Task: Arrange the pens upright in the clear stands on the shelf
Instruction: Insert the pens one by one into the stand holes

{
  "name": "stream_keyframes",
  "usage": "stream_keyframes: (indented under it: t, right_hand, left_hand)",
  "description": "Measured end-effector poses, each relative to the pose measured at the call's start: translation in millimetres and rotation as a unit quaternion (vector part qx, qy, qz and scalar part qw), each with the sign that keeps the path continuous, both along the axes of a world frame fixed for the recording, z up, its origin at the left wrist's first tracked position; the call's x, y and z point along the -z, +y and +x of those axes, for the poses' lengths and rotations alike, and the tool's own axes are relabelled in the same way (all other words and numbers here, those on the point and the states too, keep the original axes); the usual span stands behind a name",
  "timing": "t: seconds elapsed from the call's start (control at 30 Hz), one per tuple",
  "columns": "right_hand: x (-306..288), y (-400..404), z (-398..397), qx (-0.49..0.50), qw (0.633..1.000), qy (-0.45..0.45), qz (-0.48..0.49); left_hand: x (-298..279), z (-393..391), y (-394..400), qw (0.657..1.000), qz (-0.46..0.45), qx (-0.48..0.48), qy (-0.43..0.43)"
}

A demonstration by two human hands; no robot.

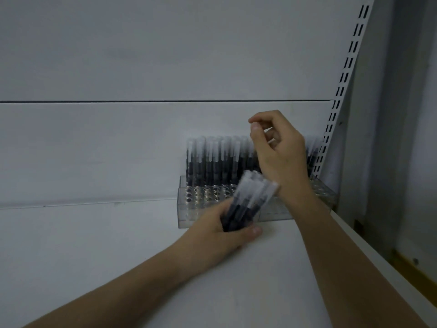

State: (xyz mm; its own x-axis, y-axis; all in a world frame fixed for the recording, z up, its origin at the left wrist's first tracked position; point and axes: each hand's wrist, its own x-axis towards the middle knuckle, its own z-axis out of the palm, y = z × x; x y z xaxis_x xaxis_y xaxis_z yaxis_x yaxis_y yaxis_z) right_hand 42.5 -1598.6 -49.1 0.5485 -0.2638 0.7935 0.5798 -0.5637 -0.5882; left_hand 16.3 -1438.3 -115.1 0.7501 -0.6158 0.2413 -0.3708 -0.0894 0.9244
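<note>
Left hand low on the shelf, fingers wrapped round a bundle of dark pens with frosted caps, caps tilted up and to the right, blurred. Right hand raised above it, in front of the standing pens, thumb and forefinger pinched close at the top; something thin and pale may sit between them, but too blurred to tell whether a pen is held. Bundle just below and left of that hand, nearly touching its wrist, long axis leaning toward it, so the right looks the nearer one for drawing the next pen. Clear stand against the back wall, directly behind both hands: back rows full of upright pens, front rows of holes open on the left. A second clear stand peeks out at the right, contents mostly hidden by the forearm. Probably a good part filled, a fistful left to seat
</note>
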Motion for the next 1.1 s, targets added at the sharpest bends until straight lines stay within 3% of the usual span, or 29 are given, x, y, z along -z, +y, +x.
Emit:
stream_keyframes:
  t: [0.1,0.27,0.5,0.93,1.1]
  right_hand:
    - [-2.0,-2.7,-2.2,-0.016,0.999,-0.005,0.035]
    - [-7.0,1.3,-9.3,-0.101,0.986,0.037,0.129]
    - [-2.3,13.7,-10.8,-0.235,0.953,0.184,0.053]
    - [1.4,14.6,-6.8,-0.238,0.946,0.195,0.108]
    - [-7.8,3.3,-5.5,-0.224,0.935,0.111,0.252]
  left_hand:
    - [-0.4,-0.9,-2.3,1.000,-0.017,0.014,0.004]
    - [-16.0,1.7,-1.7,0.982,-0.177,-0.025,0.062]
    - [-29.2,10.3,7.9,0.963,-0.248,-0.088,0.052]
    - [-29.7,12.0,8.8,0.967,-0.231,-0.082,0.070]
    - [-32.3,13.4,11.1,0.965,-0.233,-0.098,0.075]
